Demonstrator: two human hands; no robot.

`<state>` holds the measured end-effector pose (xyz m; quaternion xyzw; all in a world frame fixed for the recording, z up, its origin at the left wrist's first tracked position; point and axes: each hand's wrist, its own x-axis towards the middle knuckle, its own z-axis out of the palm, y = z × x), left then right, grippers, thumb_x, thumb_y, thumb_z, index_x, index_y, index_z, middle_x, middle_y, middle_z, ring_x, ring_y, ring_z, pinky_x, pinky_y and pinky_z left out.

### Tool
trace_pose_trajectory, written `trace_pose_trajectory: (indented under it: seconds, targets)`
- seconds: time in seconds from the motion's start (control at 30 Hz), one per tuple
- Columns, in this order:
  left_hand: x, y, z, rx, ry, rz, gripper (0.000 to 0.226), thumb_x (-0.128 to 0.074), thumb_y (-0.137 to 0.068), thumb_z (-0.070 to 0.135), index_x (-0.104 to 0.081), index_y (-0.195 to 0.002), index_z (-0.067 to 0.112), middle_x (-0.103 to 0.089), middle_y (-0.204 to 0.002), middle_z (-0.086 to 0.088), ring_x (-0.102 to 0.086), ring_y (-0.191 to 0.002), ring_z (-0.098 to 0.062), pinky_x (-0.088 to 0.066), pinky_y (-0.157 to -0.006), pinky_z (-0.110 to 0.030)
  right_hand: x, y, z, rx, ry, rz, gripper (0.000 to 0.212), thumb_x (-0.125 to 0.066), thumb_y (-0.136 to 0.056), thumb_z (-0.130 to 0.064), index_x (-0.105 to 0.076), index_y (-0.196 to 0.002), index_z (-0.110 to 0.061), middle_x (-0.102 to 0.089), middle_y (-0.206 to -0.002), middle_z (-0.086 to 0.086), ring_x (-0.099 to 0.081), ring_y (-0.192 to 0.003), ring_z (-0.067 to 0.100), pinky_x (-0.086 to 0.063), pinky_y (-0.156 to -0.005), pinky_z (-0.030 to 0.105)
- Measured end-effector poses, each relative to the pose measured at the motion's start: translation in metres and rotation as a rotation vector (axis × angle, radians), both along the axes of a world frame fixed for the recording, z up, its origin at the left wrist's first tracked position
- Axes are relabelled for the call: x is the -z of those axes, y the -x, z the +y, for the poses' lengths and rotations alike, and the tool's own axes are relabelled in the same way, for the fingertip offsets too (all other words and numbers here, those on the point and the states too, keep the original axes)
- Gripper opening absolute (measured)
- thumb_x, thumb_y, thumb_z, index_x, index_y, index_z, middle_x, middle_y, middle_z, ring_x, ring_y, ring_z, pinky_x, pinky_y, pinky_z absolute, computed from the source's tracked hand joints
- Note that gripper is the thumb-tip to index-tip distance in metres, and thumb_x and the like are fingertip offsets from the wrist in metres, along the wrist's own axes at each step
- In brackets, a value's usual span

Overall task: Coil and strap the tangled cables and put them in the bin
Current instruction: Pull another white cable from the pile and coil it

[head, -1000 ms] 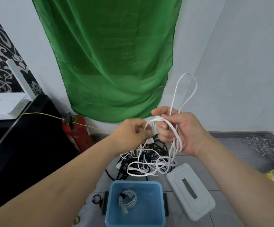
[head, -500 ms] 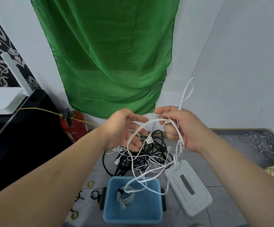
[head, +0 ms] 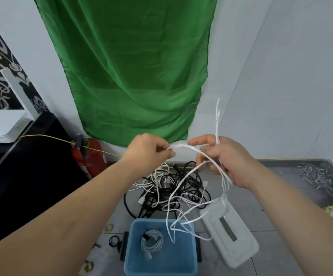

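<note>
Hands pinch 1 white cable point(head: 189, 148): left hand point(head: 149, 151) its arc, right hand point(head: 224, 158) gathered loops above bin point(head: 159, 263).

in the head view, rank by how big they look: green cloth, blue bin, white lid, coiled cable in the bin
1. Green fabric backdrop, by far.
2. Blue plastic bin and white plastic lid: look roughly alike, so not ranked apart.
3. Coiled white cable inside the bin, smallest.

left hand point(head: 148, 151) and right hand point(head: 224, 159) holding white cable point(head: 189, 147), tangled cables point(head: 173, 188) beyond, blue bin point(head: 161, 267) near, coiled cable point(head: 152, 243) inside
</note>
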<state>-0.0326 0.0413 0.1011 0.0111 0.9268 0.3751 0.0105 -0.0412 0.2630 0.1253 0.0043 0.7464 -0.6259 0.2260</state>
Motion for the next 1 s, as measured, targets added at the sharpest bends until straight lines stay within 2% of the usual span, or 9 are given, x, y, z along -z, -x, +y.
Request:
trace_pose_trajectory:
  seconds: [0.13,0.23,0.33,0.4,0.5,0.57,0.7,0.83,1.0]
  targets:
    - [-0.012,0.001,-0.003,-0.018,-0.171,0.002,0.021,-0.09,-0.073,0.029,-0.072,-0.073,0.019,-0.07,-0.066,0.0,-0.056,-0.053,-0.011,-0.047,-0.058,-0.026,0.009,0.001,0.006,0.019,-0.329,0.194,0.012,-0.067,-0.095,-0.016,-0.078,-0.092,-0.02,-0.078,-0.079,0.001,-0.073,-0.073,0.013,-0.054,-0.075,0.027]
    - [-0.016,0.0,-0.003,-0.021,-0.214,0.019,0.024,-0.087,-0.078,0.036,-0.071,-0.074,0.019,-0.071,-0.069,-0.003,-0.064,-0.056,-0.019,-0.05,-0.058,-0.028,0.014,0.002,0.005,0.066,-0.403,0.344,0.01,-0.069,-0.097,-0.026,-0.075,-0.088,-0.024,-0.077,-0.08,-0.003,-0.071,-0.08,0.011,-0.052,-0.075,0.03]
    - [-0.015,0.001,-0.005,-0.016,-0.156,0.028,0.028,-0.084,-0.081,0.041,-0.071,-0.072,0.018,-0.061,-0.053,0.006,-0.049,-0.047,-0.013,-0.041,-0.052,-0.023,0.013,0.004,0.001,0.171,-0.367,0.389,0.01,-0.065,-0.099,-0.027,-0.072,-0.093,-0.025,-0.074,-0.083,-0.006,-0.068,-0.077,0.008,-0.046,-0.07,0.027]
    - [-0.014,0.0,-0.005,0.009,-0.133,-0.01,0.03,-0.081,-0.083,0.044,-0.073,-0.071,0.018,-0.057,-0.05,0.012,-0.043,-0.044,-0.01,-0.037,-0.05,-0.021,0.014,0.007,0.0,0.253,-0.335,0.382,0.009,-0.066,-0.098,-0.026,-0.073,-0.103,-0.025,-0.074,-0.097,0.0,-0.069,-0.093,0.019,-0.051,-0.082,0.032]
    - [-0.013,-0.001,-0.004,0.025,-0.152,0.007,0.034,-0.078,-0.086,0.044,-0.072,-0.072,0.013,-0.064,-0.061,0.008,-0.046,-0.048,-0.008,-0.04,-0.052,-0.025,0.014,0.007,-0.002,0.357,-0.487,0.386,0.056,-0.071,-0.091,-0.023,-0.051,-0.144,-0.026,-0.048,-0.143,-0.001,-0.052,-0.129,0.018,-0.043,-0.108,0.037]
    - [-0.013,-0.001,-0.003,0.031,-0.165,-0.004,0.033,-0.075,-0.09,0.041,-0.072,-0.076,0.011,-0.07,-0.065,-0.003,-0.057,-0.053,-0.019,-0.048,-0.054,-0.031,0.006,0.002,-0.01,0.433,-0.418,0.434,0.056,-0.07,-0.09,-0.023,-0.05,-0.141,-0.028,-0.047,-0.139,-0.005,-0.056,-0.122,0.013,-0.048,-0.105,0.038]
    - [-0.007,0.0,0.003,0.083,-0.048,0.028,0.036,-0.061,-0.1,0.031,-0.065,-0.076,0.005,-0.066,-0.071,-0.018,-0.055,-0.055,-0.026,-0.053,-0.06,-0.043,-0.002,-0.007,-0.024,0.283,-0.173,0.456,0.008,-0.067,-0.094,-0.032,-0.074,-0.097,-0.031,-0.072,-0.09,-0.014,-0.068,-0.084,0.004,-0.057,-0.08,0.033]
    - [-0.005,0.0,0.01,0.071,-0.002,0.053,0.034,-0.054,-0.103,0.025,-0.063,-0.078,0.005,-0.063,-0.069,-0.015,-0.046,-0.057,-0.023,-0.042,-0.056,-0.033,0.012,-0.008,-0.032,0.052,-0.331,0.528,0.009,-0.07,-0.093,-0.032,-0.074,-0.085,-0.034,-0.073,-0.084,-0.013,-0.063,-0.08,0.003,-0.048,-0.069,0.023]
    - [0.0,0.003,0.006,0.076,0.091,0.359,0.027,-0.051,-0.096,0.029,-0.069,-0.084,0.013,-0.057,-0.079,-0.002,-0.056,-0.071,-0.026,-0.05,-0.064,-0.039,0.018,0.0,-0.032,0.156,-0.346,0.617,0.015,-0.061,-0.1,-0.023,-0.07,-0.088,-0.024,-0.068,-0.07,-0.004,-0.06,-0.065,0.012,-0.046,-0.063,0.027]
